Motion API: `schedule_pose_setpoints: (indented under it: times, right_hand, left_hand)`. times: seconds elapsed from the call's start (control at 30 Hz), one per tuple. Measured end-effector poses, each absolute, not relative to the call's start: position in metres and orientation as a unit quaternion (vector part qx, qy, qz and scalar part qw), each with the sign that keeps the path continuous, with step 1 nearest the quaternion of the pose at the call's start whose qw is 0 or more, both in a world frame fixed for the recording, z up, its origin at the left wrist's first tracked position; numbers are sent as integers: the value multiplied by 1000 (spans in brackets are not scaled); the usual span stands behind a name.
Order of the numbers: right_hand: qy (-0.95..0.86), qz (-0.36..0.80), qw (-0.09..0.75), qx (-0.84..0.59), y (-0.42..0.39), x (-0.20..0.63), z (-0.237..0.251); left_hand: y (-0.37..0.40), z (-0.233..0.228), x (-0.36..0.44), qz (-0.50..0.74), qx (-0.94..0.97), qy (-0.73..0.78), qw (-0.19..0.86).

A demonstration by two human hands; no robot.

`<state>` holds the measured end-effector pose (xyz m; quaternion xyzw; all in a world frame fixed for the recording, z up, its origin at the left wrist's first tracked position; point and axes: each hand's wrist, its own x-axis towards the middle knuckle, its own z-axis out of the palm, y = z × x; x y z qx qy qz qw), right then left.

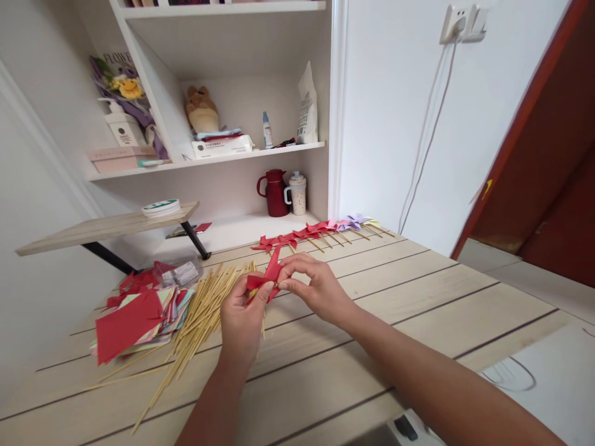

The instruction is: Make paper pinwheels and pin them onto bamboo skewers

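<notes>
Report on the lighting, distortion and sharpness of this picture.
Head view: soft light, no hard shadows on the table; head view: shelf unit leans, likely wide-angle stretch; head view: left hand, right hand and folded red paper look fairly clear, small print on the white bag unreadable.

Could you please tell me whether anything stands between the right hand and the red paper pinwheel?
Nothing visible does; the right hand touches the middle of the red paper pinwheel, which the left hand holds.

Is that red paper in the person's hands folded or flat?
Folded: the red paper juts in several directions from its middle, where the left hand and right hand meet.
</notes>
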<state>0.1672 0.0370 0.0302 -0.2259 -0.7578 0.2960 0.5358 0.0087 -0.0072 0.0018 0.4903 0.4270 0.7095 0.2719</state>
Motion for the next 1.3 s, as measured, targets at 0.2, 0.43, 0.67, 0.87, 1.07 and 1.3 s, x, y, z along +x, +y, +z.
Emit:
schedule_pose_setpoints:
  times: [0.2, 0.43, 0.67, 0.87, 1.07, 1.3]
  right_hand:
    - [-739, 347, 527, -237, 34, 163, 30]
    - [-693, 396, 545, -257, 28, 156, 28]
    - [-677, 380, 575, -257, 25, 149, 22]
    - [-636, 395, 610, -260, 27, 145, 17]
    - [-611, 462, 588, -262, 24, 144, 18]
    - [-582, 519, 579, -237, 27, 142, 14]
  left_hand:
    - [-6, 1, 7, 710, 492, 444, 237]
    - [-8, 4, 10, 715, 486, 459, 203]
    - [-6, 2, 11, 731, 479, 448, 188]
    - [-5, 0, 12, 737, 465, 456, 180]
    - [-3, -4, 11, 742, 456, 455, 187]
    - [-2, -5, 10, 744, 461, 453, 169]
